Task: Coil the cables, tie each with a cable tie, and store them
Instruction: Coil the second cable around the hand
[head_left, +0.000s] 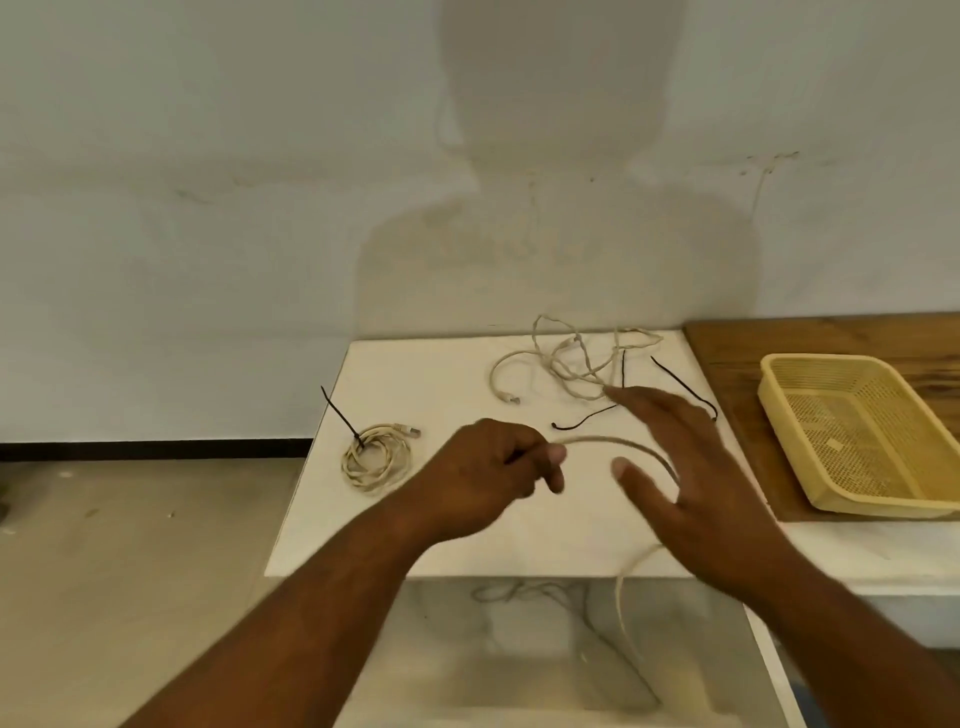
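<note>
A pale wall (208, 208) carrying a person's shadow stands behind a white table (441, 374), with a beige floor (130, 545) at the far left.

Near the table's left edge lies a coiled cable (376, 460), beige, wound into a flat ring. A black cable tie (337, 413) is cinched around it, with its tail sticking up and to the left.

Just to its right the left hand (498, 462) is curled, pinching one end of the held cable (613, 443) between thumb and fingers. This cable arcs rightward and passes under the right hand (680, 467), then drops over the table's front edge. The right hand is flat with its fingers straight and spread. Whether it touches the cable cannot be told, as the hand is blurred.

Behind the hands, toward the wall, a tangled cable (571, 364) sprawls loose on the table. A loose tie (582, 421) lies just in front of it, and a second loose tie (680, 387) lies to its right.

At the far right a wooden board (810, 343) bears a yellow mesh basket (779, 415), well apart from all the cables.
</note>
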